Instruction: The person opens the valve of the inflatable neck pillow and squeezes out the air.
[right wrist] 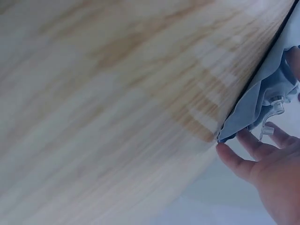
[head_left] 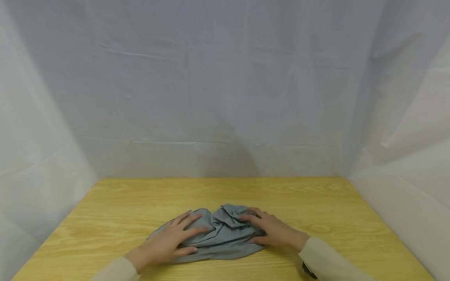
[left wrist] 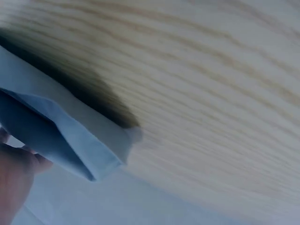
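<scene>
A crumpled grey-blue cloth (head_left: 225,238) lies bunched on the wooden table, with raised folds toward its right half. My left hand (head_left: 168,238) rests on its left part, fingers spread over the fabric. On the right part, my right hand (head_left: 275,230) touches the folds with its fingers apart and its thumb at the near edge. In the left wrist view, an open fold of the cloth (left wrist: 89,136) shows beside the fingers. The right wrist view shows a small clear curved piece (right wrist: 273,115) among the folds, near the fingers of that hand.
The light wood table (head_left: 225,191) extends around the cloth on all sides. White sheeting (head_left: 211,97) hangs behind the table's far edge and along both sides. A dark object (head_left: 308,270) shows at the right sleeve.
</scene>
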`<state>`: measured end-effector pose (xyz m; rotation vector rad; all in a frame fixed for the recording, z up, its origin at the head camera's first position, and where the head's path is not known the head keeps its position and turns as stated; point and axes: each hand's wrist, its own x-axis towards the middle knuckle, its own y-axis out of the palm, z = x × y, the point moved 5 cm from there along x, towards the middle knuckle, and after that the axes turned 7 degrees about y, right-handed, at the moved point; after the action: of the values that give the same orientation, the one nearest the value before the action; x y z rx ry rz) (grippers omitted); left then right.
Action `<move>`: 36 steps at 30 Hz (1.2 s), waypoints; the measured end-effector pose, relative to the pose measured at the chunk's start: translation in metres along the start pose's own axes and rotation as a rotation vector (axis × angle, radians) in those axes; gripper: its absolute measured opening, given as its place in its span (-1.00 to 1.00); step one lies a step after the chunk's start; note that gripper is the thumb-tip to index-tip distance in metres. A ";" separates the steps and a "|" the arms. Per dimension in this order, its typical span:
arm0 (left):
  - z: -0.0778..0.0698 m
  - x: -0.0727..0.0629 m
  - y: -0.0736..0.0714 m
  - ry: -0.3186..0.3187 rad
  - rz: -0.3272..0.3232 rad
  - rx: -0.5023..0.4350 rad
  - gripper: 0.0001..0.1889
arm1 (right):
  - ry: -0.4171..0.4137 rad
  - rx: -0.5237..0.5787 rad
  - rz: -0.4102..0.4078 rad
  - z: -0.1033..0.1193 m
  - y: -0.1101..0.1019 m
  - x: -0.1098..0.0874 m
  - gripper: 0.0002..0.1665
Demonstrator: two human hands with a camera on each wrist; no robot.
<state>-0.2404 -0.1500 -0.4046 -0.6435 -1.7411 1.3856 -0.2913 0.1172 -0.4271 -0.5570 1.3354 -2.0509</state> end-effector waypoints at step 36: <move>0.022 0.002 0.008 -0.283 0.086 0.119 -0.19 | 0.151 -0.116 -0.049 -0.009 -0.001 -0.009 -0.09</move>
<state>-0.2603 -0.1583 -0.4137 -0.4795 -1.8481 1.6931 -0.2913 0.1296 -0.4298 -0.4976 1.5505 -2.0996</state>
